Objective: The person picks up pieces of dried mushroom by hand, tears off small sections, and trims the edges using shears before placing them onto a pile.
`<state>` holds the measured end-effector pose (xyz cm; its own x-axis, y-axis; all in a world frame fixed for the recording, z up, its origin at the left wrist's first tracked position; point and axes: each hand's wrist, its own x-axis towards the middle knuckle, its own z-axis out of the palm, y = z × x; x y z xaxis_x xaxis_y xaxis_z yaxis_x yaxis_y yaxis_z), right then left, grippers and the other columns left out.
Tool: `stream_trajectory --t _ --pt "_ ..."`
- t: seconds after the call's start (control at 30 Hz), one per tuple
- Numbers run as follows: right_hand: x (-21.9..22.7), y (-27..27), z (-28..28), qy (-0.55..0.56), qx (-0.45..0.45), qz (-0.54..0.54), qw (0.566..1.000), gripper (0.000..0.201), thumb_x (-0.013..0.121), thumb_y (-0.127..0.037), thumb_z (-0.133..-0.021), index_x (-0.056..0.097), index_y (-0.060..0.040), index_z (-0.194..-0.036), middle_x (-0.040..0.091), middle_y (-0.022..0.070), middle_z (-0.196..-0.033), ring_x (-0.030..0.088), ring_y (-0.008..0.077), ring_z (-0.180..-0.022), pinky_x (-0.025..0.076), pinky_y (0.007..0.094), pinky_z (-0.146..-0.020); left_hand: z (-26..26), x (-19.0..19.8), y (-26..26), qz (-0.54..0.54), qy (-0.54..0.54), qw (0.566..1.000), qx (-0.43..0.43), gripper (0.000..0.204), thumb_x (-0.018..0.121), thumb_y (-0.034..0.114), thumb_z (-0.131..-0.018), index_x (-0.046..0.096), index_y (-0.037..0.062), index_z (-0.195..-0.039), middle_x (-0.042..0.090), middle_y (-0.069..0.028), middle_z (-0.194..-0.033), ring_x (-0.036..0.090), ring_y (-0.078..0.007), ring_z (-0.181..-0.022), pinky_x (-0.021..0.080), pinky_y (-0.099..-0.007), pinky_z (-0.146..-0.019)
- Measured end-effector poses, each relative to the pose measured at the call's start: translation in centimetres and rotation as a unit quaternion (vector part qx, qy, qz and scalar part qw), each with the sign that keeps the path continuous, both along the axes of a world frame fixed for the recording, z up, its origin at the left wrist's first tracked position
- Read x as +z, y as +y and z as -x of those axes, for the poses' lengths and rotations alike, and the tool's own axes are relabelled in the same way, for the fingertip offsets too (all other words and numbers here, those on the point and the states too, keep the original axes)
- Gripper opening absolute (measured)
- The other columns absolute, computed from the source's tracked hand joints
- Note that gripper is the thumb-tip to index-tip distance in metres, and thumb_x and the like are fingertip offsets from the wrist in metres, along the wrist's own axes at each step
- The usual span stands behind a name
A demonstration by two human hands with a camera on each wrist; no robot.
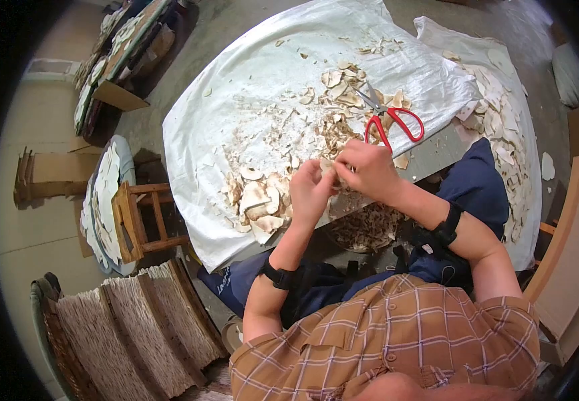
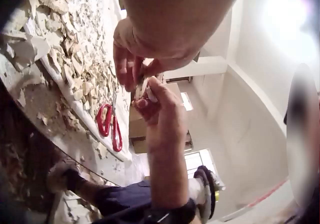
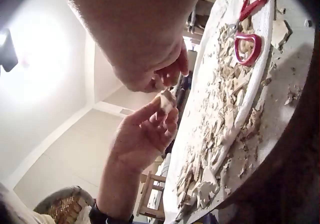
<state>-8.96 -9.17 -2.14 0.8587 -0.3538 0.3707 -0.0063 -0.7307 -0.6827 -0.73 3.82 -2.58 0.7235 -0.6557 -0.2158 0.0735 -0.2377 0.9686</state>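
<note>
Both hands meet over the near edge of a cloth-covered table. My left hand [image 1: 311, 194] pinches a small pale dried slice [image 3: 167, 101] between thumb and fingers. Close against it, my right hand [image 1: 371, 170] has its thumb and fingertips curled on the same slice; the left wrist view shows a whitish bit at these fingertips. Red-handled scissors [image 1: 396, 122] lie on the pile just beyond the right hand, blades partly spread. Brown-edged dried pieces [image 1: 259, 197] lie in a heap beside the left hand, with smaller broken bits [image 1: 336, 130] ahead of both hands.
White cloth [image 1: 236, 73] covers the table. Below its near edge, a container of scraps [image 1: 366, 227] stands by the knees. More slices lie on a sheet [image 1: 510, 154] at the right. A wooden stool [image 1: 146, 220], a large basket of stacked slices [image 1: 115, 334] and cardboard [image 1: 570, 247] stand around.
</note>
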Motion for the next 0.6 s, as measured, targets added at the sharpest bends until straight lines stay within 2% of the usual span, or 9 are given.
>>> stream_trajectory --t 0.03,0.13,0.17,0.2,0.27,0.37,0.4,0.47,0.6 --pt "-0.4 0.0 -0.2 0.002 -0.035 -0.044 0.998 0.011 0.060 -0.015 -0.070 0.061 -0.0040 -0.073 0.056 0.0112 -0.071 0.055 0.0237 -0.059 0.043 0.0315 -0.053 -0.2 0.2 -0.1 -0.001 -0.001 1.000 0.000 0.018 0.056 0.006 -0.079 0.050 -0.0044 -0.092 0.061 -0.0074 -0.073 0.058 -0.0101 -0.061 0.048 -0.0230 -0.048" --pt "-1.3 -1.1 -1.0 -0.065 -0.080 -0.077 0.992 0.014 0.058 -0.016 -0.075 0.059 -0.0024 -0.080 0.058 0.0082 -0.073 0.056 0.0187 -0.059 0.043 0.0278 -0.057 -1.3 1.5 0.0 0.117 0.201 0.970 0.076 0.018 0.057 0.012 -0.081 0.049 0.0019 -0.093 0.059 -0.0063 -0.082 0.059 -0.0126 -0.070 0.049 -0.0219 -0.055" --pt "-1.6 -1.1 -1.0 -0.067 -0.078 -0.076 0.992 0.014 0.058 -0.016 -0.075 0.059 -0.0024 -0.080 0.058 0.0082 -0.073 0.056 0.0187 -0.059 0.043 0.0278 -0.057 -1.5 1.4 0.0 0.119 0.200 0.970 0.077 0.018 0.057 0.012 -0.081 0.049 0.0019 -0.093 0.059 -0.0063 -0.082 0.059 -0.0126 -0.070 0.049 -0.0219 -0.055" --pt "-1.6 -0.9 -1.0 -0.021 -0.012 -0.221 0.975 0.018 0.057 -0.019 -0.076 0.060 -0.0015 -0.079 0.058 0.0078 -0.071 0.056 0.0165 -0.059 0.043 0.0271 -0.056 -1.6 1.3 0.0 0.119 0.213 0.965 0.096 0.019 0.057 0.011 -0.080 0.049 0.0019 -0.094 0.059 -0.0067 -0.083 0.059 -0.0133 -0.070 0.049 -0.0229 -0.056" --pt "-1.7 -0.8 -1.0 0.086 0.126 -0.458 0.876 0.026 0.053 -0.024 -0.081 0.060 0.0009 -0.082 0.060 0.0065 -0.068 0.055 0.0094 -0.058 0.043 0.0246 -0.055 -1.4 0.8 0.0 0.126 0.225 0.959 0.114 0.021 0.058 0.009 -0.080 0.047 0.0021 -0.097 0.059 -0.0073 -0.086 0.060 -0.0154 -0.071 0.051 -0.0256 -0.057" --pt "-2.0 -1.3 -0.6 0.113 0.137 -0.384 0.906 0.026 0.053 -0.023 -0.081 0.060 0.0012 -0.081 0.058 0.0056 -0.064 0.054 0.0095 -0.054 0.042 0.0247 -0.052 -1.2 1.7 0.3 0.101 0.213 0.969 0.078 0.022 0.059 0.010 -0.079 0.049 0.0015 -0.097 0.060 -0.0067 -0.084 0.059 -0.0133 -0.069 0.049 -0.0232 -0.057" --pt "-1.2 -1.3 -0.5 0.101 0.146 -0.414 0.893 0.026 0.052 -0.023 -0.081 0.059 0.0018 -0.077 0.057 0.0043 -0.062 0.054 0.0096 -0.052 0.042 0.0248 -0.050 -1.5 1.7 0.5 0.101 0.214 0.968 0.078 0.022 0.059 0.010 -0.079 0.049 0.0015 -0.097 0.060 -0.0067 -0.084 0.059 -0.0133 -0.069 0.049 -0.0232 -0.057" --pt "-1.3 -1.6 -0.5 0.132 0.166 -0.405 0.889 0.027 0.052 -0.023 -0.081 0.058 0.0022 -0.075 0.056 0.0043 -0.061 0.054 0.0098 -0.053 0.043 0.0246 -0.050 -2.5 1.9 1.0 0.023 0.106 0.993 -0.043 0.021 0.061 0.013 -0.079 0.055 0.0001 -0.095 0.060 -0.0048 -0.078 0.057 -0.0093 -0.065 0.045 -0.0200 -0.056" --pt "-1.1 -2.0 -0.4 0.168 0.232 -0.399 0.871 0.029 0.053 -0.025 -0.082 0.057 0.0029 -0.072 0.056 0.0046 -0.061 0.055 0.0102 -0.052 0.044 0.0242 -0.049 -3.0 2.5 1.4 -0.049 0.068 0.988 -0.129 0.019 0.060 0.016 -0.080 0.061 -0.0012 -0.089 0.060 -0.0019 -0.070 0.053 -0.0057 -0.062 0.040 -0.0186 -0.052"
